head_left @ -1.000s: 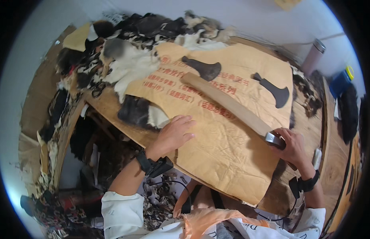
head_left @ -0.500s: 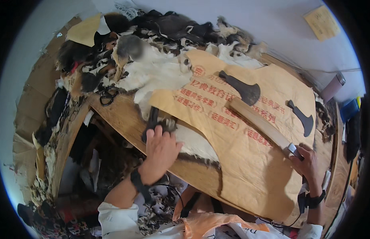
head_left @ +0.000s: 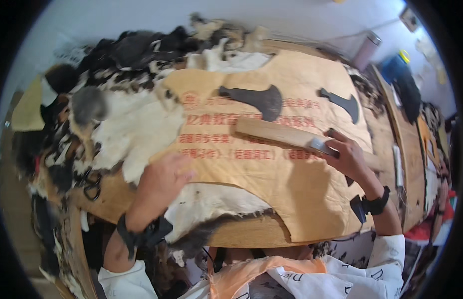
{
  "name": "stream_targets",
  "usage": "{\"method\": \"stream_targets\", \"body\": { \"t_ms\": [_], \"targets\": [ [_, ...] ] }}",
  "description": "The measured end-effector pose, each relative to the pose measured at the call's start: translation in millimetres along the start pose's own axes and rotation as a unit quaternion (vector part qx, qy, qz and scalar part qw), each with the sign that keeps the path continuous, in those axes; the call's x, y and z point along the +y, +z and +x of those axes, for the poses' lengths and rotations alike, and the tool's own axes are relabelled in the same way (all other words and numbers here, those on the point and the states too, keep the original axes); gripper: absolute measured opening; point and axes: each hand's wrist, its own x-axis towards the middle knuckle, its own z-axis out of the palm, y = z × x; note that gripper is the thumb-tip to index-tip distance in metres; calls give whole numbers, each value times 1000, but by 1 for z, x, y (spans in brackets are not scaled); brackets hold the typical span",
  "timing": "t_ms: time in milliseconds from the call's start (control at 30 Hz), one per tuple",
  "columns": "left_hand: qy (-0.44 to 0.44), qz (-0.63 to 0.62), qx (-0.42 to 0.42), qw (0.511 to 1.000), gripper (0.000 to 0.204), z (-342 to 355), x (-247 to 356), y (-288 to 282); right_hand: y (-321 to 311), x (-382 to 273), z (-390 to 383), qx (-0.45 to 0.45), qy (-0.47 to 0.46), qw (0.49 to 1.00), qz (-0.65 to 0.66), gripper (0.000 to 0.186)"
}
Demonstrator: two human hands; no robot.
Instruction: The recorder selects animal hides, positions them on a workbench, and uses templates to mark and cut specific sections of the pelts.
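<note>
A large tan paper sheet (head_left: 311,199) with red print and curved cut edges lies over a pale hide (head_left: 216,202), whose grey fur shows along its near edge. Over the sheet's left part is my left hand (head_left: 164,184); motion smears its fingers, so I cannot tell whether they grip the paper. My right hand (head_left: 351,154) closes around a small silver-and-black tool (head_left: 322,146) at the near end of a wooden strip (head_left: 276,133). Just beyond the strip, a dark axe-shaped blade (head_left: 264,99) rests on the paper. A smaller dark blade (head_left: 343,104) lies near its right edge.
Black and white fur scraps (head_left: 136,50) heap along the back and left. A larger white hide (head_left: 136,124) spreads beside the paper. Black-handled scissors (head_left: 92,187) lie at the left. A pink bottle (head_left: 367,50) and a blue container (head_left: 395,67) stand at the back right.
The view has swung to the right. My left hand has left the dark fur by the table edge and is now over the paper. My right hand still holds the tool by the strip.
</note>
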Motion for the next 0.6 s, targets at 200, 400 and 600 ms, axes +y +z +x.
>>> {"method": "stream_targets", "body": {
  "t_ms": [200, 400, 600],
  "targets": [
    [187, -28, -16, 982, 70, 102, 15, 55, -36, 0, -26, 68, 281, 880, 377, 17],
    [206, -34, -26, 978, 56, 112, 56, 91, -8, 36, -49, 211, 169, 635, 724, 15],
    [239, -74, -56, 966, 49, 75, 127, 104, 13, 6, -40, 82, 330, 755, 560, 24]
  ]
}}
